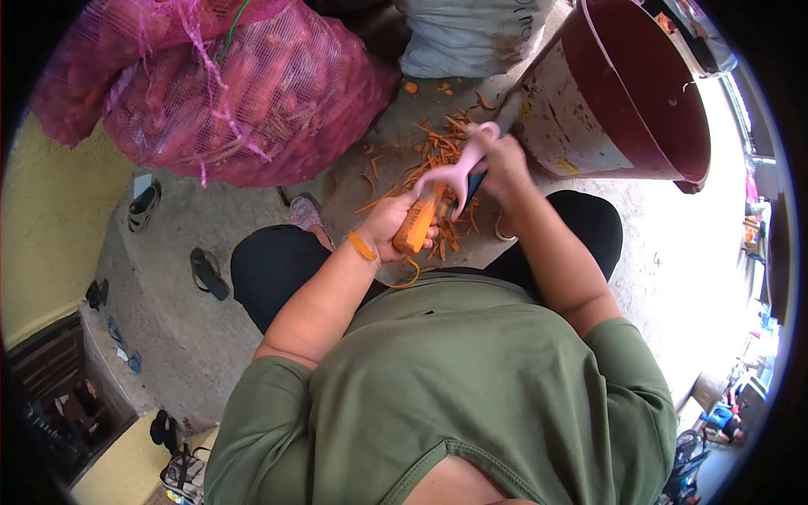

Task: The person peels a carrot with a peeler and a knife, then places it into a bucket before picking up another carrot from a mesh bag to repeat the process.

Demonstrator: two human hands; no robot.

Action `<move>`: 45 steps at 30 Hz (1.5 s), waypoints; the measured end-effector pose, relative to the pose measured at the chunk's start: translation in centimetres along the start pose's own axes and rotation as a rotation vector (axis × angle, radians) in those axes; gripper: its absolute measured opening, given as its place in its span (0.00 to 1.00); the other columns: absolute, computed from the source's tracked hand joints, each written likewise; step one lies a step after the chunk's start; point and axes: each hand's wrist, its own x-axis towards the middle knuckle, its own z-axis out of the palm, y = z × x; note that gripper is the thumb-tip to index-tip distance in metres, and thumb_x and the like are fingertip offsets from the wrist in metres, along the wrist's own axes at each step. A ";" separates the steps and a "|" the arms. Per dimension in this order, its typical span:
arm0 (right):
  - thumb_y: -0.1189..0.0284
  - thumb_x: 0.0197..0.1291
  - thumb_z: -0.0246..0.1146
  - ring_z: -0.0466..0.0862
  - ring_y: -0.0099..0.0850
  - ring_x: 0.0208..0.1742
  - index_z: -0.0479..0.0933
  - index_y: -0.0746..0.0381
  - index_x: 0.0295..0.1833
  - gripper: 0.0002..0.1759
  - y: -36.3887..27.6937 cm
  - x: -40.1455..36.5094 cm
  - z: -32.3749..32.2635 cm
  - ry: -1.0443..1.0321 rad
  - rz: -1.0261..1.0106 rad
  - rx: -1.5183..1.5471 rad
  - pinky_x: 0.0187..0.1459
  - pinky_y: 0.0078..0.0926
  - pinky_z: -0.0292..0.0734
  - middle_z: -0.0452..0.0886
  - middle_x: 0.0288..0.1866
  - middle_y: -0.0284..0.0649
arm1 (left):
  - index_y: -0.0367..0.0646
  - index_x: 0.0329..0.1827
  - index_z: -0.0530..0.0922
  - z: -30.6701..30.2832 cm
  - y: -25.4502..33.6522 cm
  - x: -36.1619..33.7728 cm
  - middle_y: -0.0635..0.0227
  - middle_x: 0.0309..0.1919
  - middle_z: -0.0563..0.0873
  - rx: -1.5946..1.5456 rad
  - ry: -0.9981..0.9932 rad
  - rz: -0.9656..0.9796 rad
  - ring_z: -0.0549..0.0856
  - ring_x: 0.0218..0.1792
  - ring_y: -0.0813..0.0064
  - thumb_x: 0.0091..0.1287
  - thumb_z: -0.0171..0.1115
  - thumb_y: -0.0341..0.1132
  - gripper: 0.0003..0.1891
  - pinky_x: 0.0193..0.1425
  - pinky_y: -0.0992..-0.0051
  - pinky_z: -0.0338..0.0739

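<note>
My left hand is wrapped round an orange carrot, whose blunt cut end points toward me. My right hand grips a pink peeler, its head at the far part of the carrot. Something dark and narrow shows beneath the peeler; I cannot make out what it is. An orange peel strip lies across my left wrist, and another curls below that hand. Beyond and under both hands, a pile of orange peelings covers part of the concrete floor.
Pink mesh sacks full of carrots stand at the upper left. A white sack is at the top, and a large red bucket leans at the upper right. Loose sandals lie on the floor at left, near a yellow wall.
</note>
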 end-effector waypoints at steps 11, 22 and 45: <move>0.71 0.45 0.65 0.71 0.25 0.14 0.71 0.66 0.27 0.11 -0.2 0.2 -0.2 0.033 0.023 0.059 0.15 0.19 0.66 0.72 0.18 0.36 | 0.42 0.49 0.67 -0.4 0.3 0.1 0.65 0.29 0.73 0.069 -0.111 -0.043 0.73 0.26 0.76 0.65 0.42 0.48 0.20 0.26 0.79 0.70; 0.70 0.45 0.65 0.74 0.24 0.16 0.71 0.65 0.26 0.11 0.5 -3.3 1.7 -0.398 0.034 -0.049 0.16 0.19 0.67 0.73 0.19 0.39 | 0.41 0.45 0.69 0.8 0.6 0.2 0.63 0.31 0.77 0.027 0.052 0.074 0.80 0.31 0.70 0.66 0.37 0.46 0.18 0.25 0.75 0.75; 0.72 0.44 0.65 0.71 0.23 0.14 0.70 0.64 0.25 0.10 -1.1 -1.7 0.8 -0.053 0.015 0.010 0.14 0.17 0.65 0.71 0.17 0.35 | 0.43 0.44 0.68 1.3 0.5 0.2 0.66 0.27 0.73 -0.048 0.175 0.066 0.75 0.26 0.74 0.63 0.46 0.48 0.17 0.27 0.76 0.73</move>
